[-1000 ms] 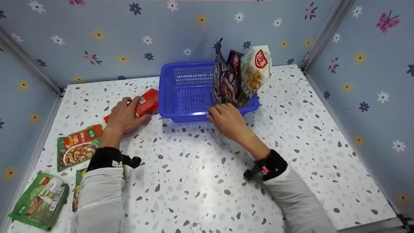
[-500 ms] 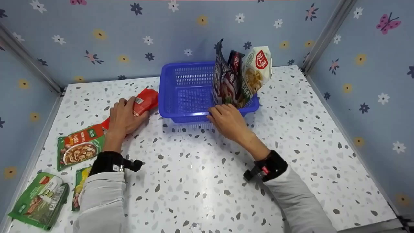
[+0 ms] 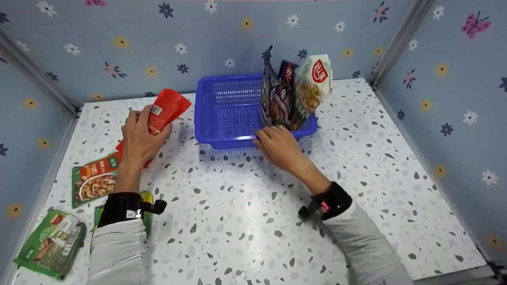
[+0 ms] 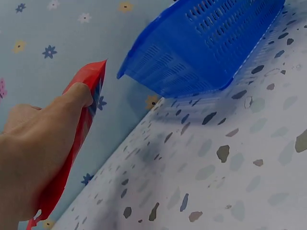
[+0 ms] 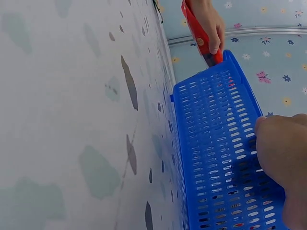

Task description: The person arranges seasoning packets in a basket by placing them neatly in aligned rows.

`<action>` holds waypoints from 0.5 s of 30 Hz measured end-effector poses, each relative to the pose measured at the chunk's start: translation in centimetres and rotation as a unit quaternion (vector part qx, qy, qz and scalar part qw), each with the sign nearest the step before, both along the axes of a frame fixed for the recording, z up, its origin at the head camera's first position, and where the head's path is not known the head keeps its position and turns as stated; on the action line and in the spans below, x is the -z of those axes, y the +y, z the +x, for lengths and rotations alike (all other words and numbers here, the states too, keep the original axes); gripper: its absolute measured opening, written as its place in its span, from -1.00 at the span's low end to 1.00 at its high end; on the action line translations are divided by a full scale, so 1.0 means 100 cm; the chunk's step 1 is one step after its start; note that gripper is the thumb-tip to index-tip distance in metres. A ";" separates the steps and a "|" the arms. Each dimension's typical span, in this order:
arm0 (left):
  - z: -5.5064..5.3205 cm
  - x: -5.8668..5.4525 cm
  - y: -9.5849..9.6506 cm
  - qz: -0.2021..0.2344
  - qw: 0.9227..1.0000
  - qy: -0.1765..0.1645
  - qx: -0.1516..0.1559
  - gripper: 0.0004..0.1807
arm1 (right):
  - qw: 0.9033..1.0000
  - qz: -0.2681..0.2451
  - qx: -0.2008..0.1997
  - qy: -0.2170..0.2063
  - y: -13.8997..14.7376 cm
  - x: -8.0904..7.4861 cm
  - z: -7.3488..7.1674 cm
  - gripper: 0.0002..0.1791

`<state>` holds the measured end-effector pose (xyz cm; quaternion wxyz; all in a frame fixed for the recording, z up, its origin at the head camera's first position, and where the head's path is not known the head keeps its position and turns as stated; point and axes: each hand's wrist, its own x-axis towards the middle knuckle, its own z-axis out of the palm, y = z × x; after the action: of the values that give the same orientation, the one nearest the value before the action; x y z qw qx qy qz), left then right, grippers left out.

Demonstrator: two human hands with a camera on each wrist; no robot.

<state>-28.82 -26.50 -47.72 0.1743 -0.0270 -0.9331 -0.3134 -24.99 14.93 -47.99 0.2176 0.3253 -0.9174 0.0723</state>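
Note:
My left hand (image 3: 141, 136) grips a red food packet (image 3: 170, 107) across its middle, thumb on the near side and fingers over the far side. In the left wrist view the packet (image 4: 86, 120) is raised off the table, tilted, to the left of the basket. My right hand (image 3: 279, 147) holds the front rim of a blue plastic basket (image 3: 227, 140), fingers curled over it. Several pouches stand upright in the basket's right part: a dark one (image 3: 270, 95), a dark red one (image 3: 282, 105) and a white and green one (image 3: 313, 89). The basket's left part shows its bare floor.
A red and green packet (image 3: 95, 182) lies at the left, partly under my forearm. Nearer is a green packet (image 3: 51, 245); a yellow and green packet (image 3: 147, 215) lies mostly hidden under my left sleeve. Flower-patterned walls (image 3: 138, 43) enclose the speckled table (image 3: 237, 206).
My left hand has lifted the red packet off the table and tilted its far end upward, shifting slightly left. The right hand and basket have stayed in place.

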 end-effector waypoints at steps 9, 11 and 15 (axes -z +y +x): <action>0.016 -0.033 0.035 0.029 0.988 0.133 0.069 -0.18 | 0.999 0.000 0.009 -0.045 0.000 -0.005 0.001 -0.48; 0.023 -0.041 0.045 0.027 0.984 0.154 0.084 -0.17 | 0.999 0.000 0.010 -0.049 0.000 -0.005 0.002 -0.45; 0.037 -0.055 0.065 0.025 0.975 0.192 0.109 -0.16 | 0.999 -0.001 0.008 -0.049 0.000 -0.005 0.002 -0.44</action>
<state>-25.09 -19.95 -42.17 0.3158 -0.1840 -0.8655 -0.3426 -24.76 14.90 -47.44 0.1731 0.3139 -0.9294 0.0877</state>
